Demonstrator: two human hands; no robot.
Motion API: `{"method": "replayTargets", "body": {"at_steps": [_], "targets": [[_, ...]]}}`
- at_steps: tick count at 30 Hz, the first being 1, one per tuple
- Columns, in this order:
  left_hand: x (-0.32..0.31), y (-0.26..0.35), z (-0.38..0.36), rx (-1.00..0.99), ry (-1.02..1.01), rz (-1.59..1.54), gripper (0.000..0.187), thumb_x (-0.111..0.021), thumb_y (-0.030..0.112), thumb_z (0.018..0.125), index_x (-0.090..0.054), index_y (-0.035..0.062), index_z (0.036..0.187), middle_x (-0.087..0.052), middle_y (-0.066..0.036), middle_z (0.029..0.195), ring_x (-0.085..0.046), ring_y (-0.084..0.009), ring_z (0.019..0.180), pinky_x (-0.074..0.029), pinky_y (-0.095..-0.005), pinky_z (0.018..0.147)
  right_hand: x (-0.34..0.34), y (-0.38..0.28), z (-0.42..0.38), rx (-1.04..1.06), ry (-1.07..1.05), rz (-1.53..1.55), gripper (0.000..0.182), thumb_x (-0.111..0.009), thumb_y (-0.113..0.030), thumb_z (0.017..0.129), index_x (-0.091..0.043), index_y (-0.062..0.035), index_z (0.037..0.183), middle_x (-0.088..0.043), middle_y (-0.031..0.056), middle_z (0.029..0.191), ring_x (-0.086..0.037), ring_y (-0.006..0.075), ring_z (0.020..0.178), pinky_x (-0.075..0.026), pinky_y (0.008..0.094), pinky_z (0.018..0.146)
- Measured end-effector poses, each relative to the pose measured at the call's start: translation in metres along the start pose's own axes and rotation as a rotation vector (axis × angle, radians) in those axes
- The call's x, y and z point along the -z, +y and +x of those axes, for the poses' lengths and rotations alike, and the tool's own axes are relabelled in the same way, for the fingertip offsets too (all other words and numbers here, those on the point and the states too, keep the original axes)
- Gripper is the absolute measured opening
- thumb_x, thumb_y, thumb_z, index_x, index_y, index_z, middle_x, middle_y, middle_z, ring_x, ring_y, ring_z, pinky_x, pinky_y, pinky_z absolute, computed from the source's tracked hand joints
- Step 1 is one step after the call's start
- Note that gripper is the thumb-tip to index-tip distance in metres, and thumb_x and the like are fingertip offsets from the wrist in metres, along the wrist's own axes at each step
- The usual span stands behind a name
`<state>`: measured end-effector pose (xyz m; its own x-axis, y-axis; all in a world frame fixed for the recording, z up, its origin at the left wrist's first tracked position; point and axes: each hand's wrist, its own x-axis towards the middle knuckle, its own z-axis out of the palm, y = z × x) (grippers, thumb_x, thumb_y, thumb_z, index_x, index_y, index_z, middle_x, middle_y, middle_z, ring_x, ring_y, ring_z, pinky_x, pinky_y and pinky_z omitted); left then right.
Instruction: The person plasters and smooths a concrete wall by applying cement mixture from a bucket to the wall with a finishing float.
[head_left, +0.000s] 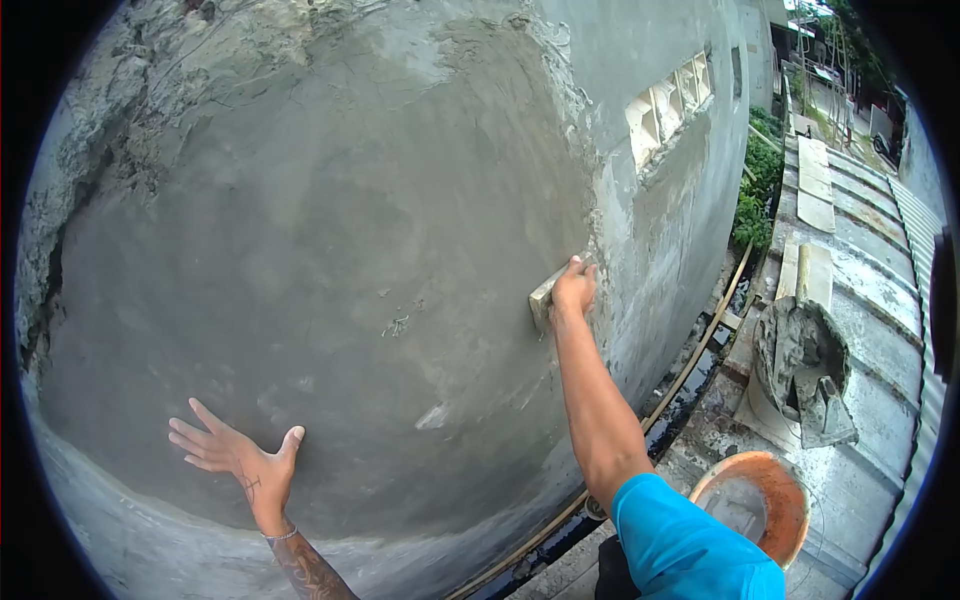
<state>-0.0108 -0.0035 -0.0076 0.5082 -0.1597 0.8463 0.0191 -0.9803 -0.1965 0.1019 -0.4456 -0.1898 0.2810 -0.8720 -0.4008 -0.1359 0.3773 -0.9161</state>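
Note:
A broad patch of wet grey plaster (330, 230) covers the wall in front of me. My right hand (574, 288) is closed around a plastering float (543, 300), whose flat face lies against the wall near the right edge of the patch. Lower left, my left hand (245, 455) is spread wide with nothing in it, its fingers apart in front of the plaster. A few rough marks (400, 322) show in the surface between my two hands.
At right, a bucket of mortar (765, 385) with a trowel (828, 415) stands on a corrugated roof (880, 350). Closer is an orange bucket (790, 500) holding cloudy water. Vent blocks (668, 108) pierce the wall. A bamboo pole (690, 360) runs along a narrow gap below.

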Motion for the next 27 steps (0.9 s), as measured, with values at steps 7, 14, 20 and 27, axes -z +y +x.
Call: {"method": "replayTargets", "body": {"at_steps": [7, 14, 20, 27], "targets": [[0.006, 0.003, -0.001, 0.012, -0.044, -0.031, 0.145, -0.068, 0.086, 0.055, 0.002, 0.0090, 0.156, 0.016, -0.028, 0.157, 0.019, -0.0465, 0.144, 0.006, -0.0694, 0.110, 0.004, -0.248, -0.136, 1.139, -0.019, 0.074, 0.060, -0.050, -0.047, 0.097, -0.041, -0.0157, 0.148, -0.045, 0.0317, 0.137, -0.037, 0.0489, 0.130, -0.027, 0.0594, 0.110], [0.003, 0.002, -0.001, 0.011, -0.015, -0.009, 0.144, -0.073, 0.080, 0.056, 0.003, 0.0088, 0.155, 0.016, -0.027, 0.157, 0.019, -0.0464, 0.144, 0.006, -0.0693, 0.110, -0.006, -0.062, -0.032, 0.630, 0.132, -0.010, 0.063, -0.047, -0.051, 0.097, -0.039, -0.0174, 0.149, -0.048, 0.0287, 0.134, -0.042, 0.0440, 0.127, -0.028, 0.0516, 0.111], [0.006, 0.008, -0.001, 0.038, -0.021, -0.042, 0.147, -0.077, 0.076, 0.053, 0.003, 0.0092, 0.156, 0.016, -0.027, 0.157, 0.019, -0.0461, 0.145, 0.007, -0.0676, 0.111, -0.028, 0.102, 0.047, -0.077, 0.069, 0.012, 0.071, -0.047, -0.056, 0.095, -0.037, -0.0125, 0.150, -0.056, 0.0261, 0.127, -0.052, 0.0414, 0.120, -0.027, 0.0516, 0.113], [0.004, 0.005, 0.000, 0.040, -0.043, -0.032, 0.146, -0.068, 0.086, 0.055, 0.003, 0.0090, 0.156, 0.017, -0.028, 0.157, 0.021, -0.0466, 0.144, 0.006, -0.0684, 0.111, 0.007, -0.155, -0.126, 1.214, 0.063, -0.018, 0.059, -0.056, -0.044, 0.095, -0.044, -0.0165, 0.146, -0.044, 0.0248, 0.139, -0.043, 0.0405, 0.122, -0.034, 0.0507, 0.103]]}}
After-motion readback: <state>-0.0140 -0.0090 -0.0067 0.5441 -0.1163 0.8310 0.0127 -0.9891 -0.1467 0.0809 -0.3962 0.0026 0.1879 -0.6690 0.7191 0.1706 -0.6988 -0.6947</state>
